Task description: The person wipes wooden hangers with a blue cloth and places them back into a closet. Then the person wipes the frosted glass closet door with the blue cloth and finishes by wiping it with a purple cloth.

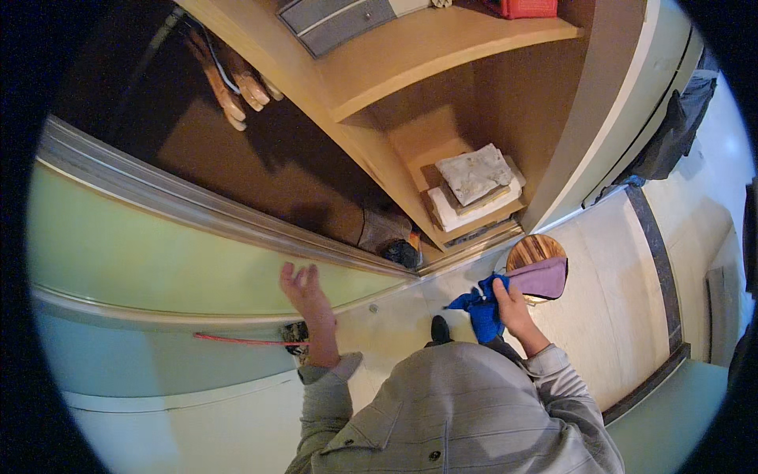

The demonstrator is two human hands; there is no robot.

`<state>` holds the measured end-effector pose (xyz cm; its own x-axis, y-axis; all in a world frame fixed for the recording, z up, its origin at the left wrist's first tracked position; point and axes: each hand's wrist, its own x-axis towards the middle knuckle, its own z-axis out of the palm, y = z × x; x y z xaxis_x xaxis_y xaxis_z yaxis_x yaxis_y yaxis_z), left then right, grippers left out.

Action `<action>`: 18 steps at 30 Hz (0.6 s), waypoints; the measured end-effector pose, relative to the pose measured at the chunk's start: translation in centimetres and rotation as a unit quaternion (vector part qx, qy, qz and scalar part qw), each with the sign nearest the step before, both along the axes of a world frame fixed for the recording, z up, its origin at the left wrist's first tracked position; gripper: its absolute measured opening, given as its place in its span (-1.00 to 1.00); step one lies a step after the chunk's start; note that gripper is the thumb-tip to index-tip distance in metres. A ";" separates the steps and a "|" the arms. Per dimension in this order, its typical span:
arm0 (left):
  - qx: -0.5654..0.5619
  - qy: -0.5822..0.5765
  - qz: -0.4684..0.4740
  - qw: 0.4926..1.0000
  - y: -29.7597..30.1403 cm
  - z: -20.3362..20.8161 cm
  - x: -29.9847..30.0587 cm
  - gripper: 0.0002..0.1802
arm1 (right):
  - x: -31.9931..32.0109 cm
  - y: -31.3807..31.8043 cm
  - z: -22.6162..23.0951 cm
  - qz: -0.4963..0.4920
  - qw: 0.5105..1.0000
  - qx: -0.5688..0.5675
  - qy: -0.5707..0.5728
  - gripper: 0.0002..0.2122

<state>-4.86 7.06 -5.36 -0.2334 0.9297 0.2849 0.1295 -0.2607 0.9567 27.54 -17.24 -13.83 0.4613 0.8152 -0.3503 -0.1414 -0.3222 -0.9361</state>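
Observation:
My left hand (306,299) is raised in front of the pale green sliding door (197,229). Its fingers are curled a little and apart, with nothing in them. My right hand (513,310) is closed on a crumpled blue cloth (485,317), which hangs down beside the fingers. A flat purple pouch-like piece (540,279) with a dark edge sticks out past that hand; whether the hand grips it too I cannot tell. Behind the purple piece is a round, striped wooden stool top (535,248), partly covered by it.
Ahead stands an open wooden cabinet (458,59). Its lower shelf holds a stack of white, worn packets (476,178); a grey drawer box (339,20) and a red basket (527,8) sit above. Wooden hangers (237,91) hang at left. Dark fabric (671,130) hangs at right.

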 end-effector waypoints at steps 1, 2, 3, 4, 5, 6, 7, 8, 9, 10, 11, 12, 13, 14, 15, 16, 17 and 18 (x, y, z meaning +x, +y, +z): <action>0.019 0.022 0.019 0.999 0.3 1.3 0.0 -0.39 | 0.9 -0.7 -1.5 -0.008 0.999 0.008 -0.032 -0.60; 0.038 0.043 0.035 0.998 0.9 2.0 0.0 -0.41 | 1.7 -1.5 -3.1 -0.019 0.998 0.015 -0.065 -0.59; 0.042 0.039 0.038 0.998 1.7 2.1 -0.7 -0.44 | 2.8 -2.2 -4.6 -0.012 0.997 -0.024 -0.079 -0.58; 0.045 0.034 0.041 0.998 2.5 1.8 -1.4 -0.47 | 3.7 -2.9 -5.6 -0.031 0.995 -0.046 -0.084 -0.55; 0.049 0.030 0.043 0.997 2.9 1.4 -2.0 -0.50 | 4.5 -3.6 -6.7 -0.045 0.994 -0.040 -0.095 -0.54; 0.045 0.028 0.031 0.998 3.0 1.3 -1.6 -0.54 | 5.4 -4.2 -8.2 -0.063 0.992 -0.034 -0.108 -0.52; 0.043 0.025 0.018 0.999 3.0 1.5 -0.9 -0.58 | 6.4 -5.0 -9.6 -0.067 0.986 -0.058 -0.140 -0.55; 0.041 0.023 0.007 0.999 3.1 1.8 -0.5 -0.61 | 7.6 -6.0 -11.4 -0.048 0.981 -0.120 -0.145 -0.56; 0.031 0.028 -0.006 0.999 3.3 1.9 -0.4 -0.63 | 8.3 -6.6 -11.9 -0.062 0.982 -0.105 -0.141 -0.56; 0.021 0.032 -0.018 0.999 3.5 2.0 -0.4 -0.64 | 8.7 -7.1 -12.4 -0.076 0.983 -0.090 -0.138 -0.56; 0.011 0.036 -0.030 0.999 3.7 2.1 -0.5 -0.65 | 9.0 -8.0 -12.8 -0.088 0.982 -0.108 -0.128 -0.55; 0.022 0.017 -0.016 0.999 3.9 2.1 -0.3 -0.66 | 9.4 -8.5 -13.4 -0.088 0.982 -0.112 -0.126 -0.52; 0.033 -0.002 -0.003 0.999 4.1 1.9 -0.2 -0.66 | 9.8 -9.0 -14.1 -0.088 0.982 -0.116 -0.123 -0.50; 0.044 -0.021 0.012 0.999 4.2 1.8 -0.2 -0.66 | 10.2 -9.5 -14.7 -0.087 0.981 -0.120 -0.121 -0.47; 0.031 -0.008 0.014 0.999 4.4 1.8 -0.5 -0.66 | 10.5 -9.8 -15.4 -0.081 0.984 -0.116 -0.109 -0.45; 0.018 0.005 0.017 1.000 4.5 1.9 -1.0 -0.66 | 10.8 -10.1 -16.1 -0.071 0.983 -0.120 -0.116 -0.44; 0.005 0.018 0.021 1.000 4.4 1.9 -1.3 -0.66 | 11.2 -10.5 -16.8 -0.059 0.983 -0.123 -0.122 -0.43; 0.006 0.013 0.016 1.000 4.2 2.2 -0.9 -0.66 | 11.4 -10.6 -17.3 -0.049 0.983 -0.126 -0.127 -0.42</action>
<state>-5.72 11.24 -3.11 -0.2555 0.9181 0.3030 0.1620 -0.2683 0.9496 38.95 -27.88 -31.09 0.6320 0.6647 -0.3984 0.0450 -0.5447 -0.8374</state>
